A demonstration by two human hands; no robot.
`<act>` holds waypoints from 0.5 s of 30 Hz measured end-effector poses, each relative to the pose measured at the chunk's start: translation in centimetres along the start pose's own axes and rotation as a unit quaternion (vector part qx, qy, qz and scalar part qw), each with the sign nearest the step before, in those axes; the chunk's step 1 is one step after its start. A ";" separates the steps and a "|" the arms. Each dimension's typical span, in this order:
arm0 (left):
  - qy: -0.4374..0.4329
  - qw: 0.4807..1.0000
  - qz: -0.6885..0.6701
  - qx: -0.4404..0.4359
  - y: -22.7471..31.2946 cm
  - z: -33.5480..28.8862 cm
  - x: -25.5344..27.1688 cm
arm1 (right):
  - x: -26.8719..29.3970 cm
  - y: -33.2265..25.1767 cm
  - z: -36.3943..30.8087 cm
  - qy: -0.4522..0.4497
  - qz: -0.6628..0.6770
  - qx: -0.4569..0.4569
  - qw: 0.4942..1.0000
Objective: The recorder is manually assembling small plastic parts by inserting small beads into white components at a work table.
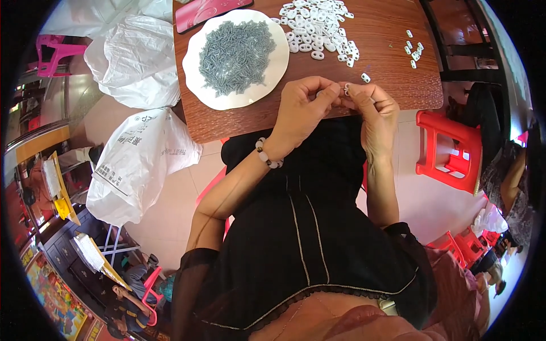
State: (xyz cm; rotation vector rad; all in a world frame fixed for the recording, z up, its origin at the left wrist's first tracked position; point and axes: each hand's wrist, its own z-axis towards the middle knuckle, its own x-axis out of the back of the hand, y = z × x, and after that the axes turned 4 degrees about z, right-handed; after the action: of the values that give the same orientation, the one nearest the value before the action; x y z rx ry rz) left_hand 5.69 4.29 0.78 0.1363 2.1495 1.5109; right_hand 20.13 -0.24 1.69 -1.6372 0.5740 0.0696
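Over the near edge of the wooden table, my two hands meet with fingertips close together. My right hand pinches a small white oval piece with holes between thumb and finger. My left hand is closed in a pinch right beside it; whatever its fingertips hold is too small to make out. Left of them, a white scalloped plate carries a heap of tiny grey-blue rods. Beyond my hands lies a pile of similar white oval pieces. One loose white piece rests just past my right fingers.
Several white pieces are scattered at the table's right. A pink flat case lies behind the plate. White plastic bags stand at the left, a red stool at the right. Other people sit farther off on both sides.
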 end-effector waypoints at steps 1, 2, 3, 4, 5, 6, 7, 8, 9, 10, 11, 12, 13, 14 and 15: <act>0.004 0.999 0.031 -0.010 -0.2 0.0 0.1 | 0.0 0.0 0.0 0.002 -0.003 0.005 1.000; 0.008 0.998 0.063 -0.020 -0.3 0.1 0.1 | 0.0 0.0 0.0 0.003 -0.003 0.005 1.000; 0.008 0.998 0.063 -0.019 -0.4 0.1 0.2 | 0.0 0.1 0.0 -0.001 -0.002 0.005 1.000; 0.008 0.996 0.080 -0.027 -0.4 0.1 0.3 | 0.0 0.1 0.0 -0.006 -0.001 0.005 1.000; 0.008 0.995 0.097 -0.034 -0.3 0.1 0.3 | 0.0 0.0 0.0 -0.005 -0.001 0.005 1.000; 0.008 0.995 0.097 -0.034 -0.2 0.1 0.3 | -0.1 -0.1 0.0 -0.002 -0.005 0.005 1.000; 0.006 0.995 0.091 -0.034 0.1 0.0 0.1 | -0.2 -0.2 -0.1 0.001 -0.010 0.005 1.000; 0.005 0.996 0.085 -0.034 0.2 -0.1 0.0 | -0.2 -0.2 -0.1 0.001 -0.010 0.005 1.000; 0.004 0.996 0.085 -0.034 0.2 -0.2 0.0 | -0.2 -0.1 -0.1 0.001 -0.018 0.012 1.000; 0.006 0.994 0.096 -0.045 0.1 -0.2 0.0 | -0.2 0.0 -0.1 -0.001 -0.026 0.019 0.999; 0.008 0.993 0.107 -0.057 0.1 -0.2 0.0 | -0.1 0.0 -0.1 -0.001 -0.026 0.019 0.999; 0.008 0.993 0.106 -0.057 0.1 -0.2 0.0 | 0.1 0.1 0.0 -0.006 -0.058 0.022 0.998; 0.010 0.992 0.113 -0.056 0.2 -0.3 0.0 | 0.2 0.1 -0.1 -0.011 -0.090 0.024 0.996; 0.012 0.991 0.120 -0.054 0.3 -0.3 0.0 | 0.1 0.0 -0.1 -0.012 -0.090 0.023 0.996; 0.012 0.991 0.120 -0.054 0.2 -0.3 0.0 | 0.1 -0.2 -0.2 -0.012 -0.107 0.015 0.994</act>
State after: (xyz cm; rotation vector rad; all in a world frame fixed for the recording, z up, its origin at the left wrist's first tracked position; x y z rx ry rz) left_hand 5.45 4.11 1.08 0.3510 2.1246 1.7687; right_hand 20.23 -0.42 1.88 -1.6573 0.3769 -0.0762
